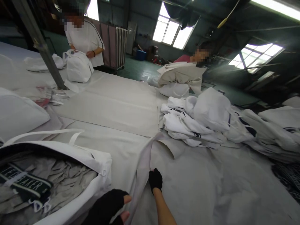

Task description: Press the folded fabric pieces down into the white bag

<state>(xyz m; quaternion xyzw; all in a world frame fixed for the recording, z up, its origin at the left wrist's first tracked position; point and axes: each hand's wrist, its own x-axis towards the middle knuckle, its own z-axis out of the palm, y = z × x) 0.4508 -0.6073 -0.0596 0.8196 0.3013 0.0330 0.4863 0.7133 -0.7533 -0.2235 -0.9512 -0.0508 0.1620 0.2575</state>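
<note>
My left hand (109, 204), in a black glove with bare fingertips, is at the bottom beside the open white bag (105, 162). Its thumb and finger are spread and hold nothing. Farther forward, my right hand (155, 180), also in a black glove, is closed on the edge of a pale grey sheet (144, 168) covering the table. Inside the bag lies crumpled grey stuffing (67, 178), with a dark strap (30, 185) lettered TED BAKER on top. The bag's white handle (76, 136) stands over its far rim.
A heap of white bags (197, 122) lies right of centre. At the far side, one person (85, 40) handles a white bag (79, 67); another (184, 58) is behind a stack of pale material (181, 75). A metal post (44, 47) rises from the table at left.
</note>
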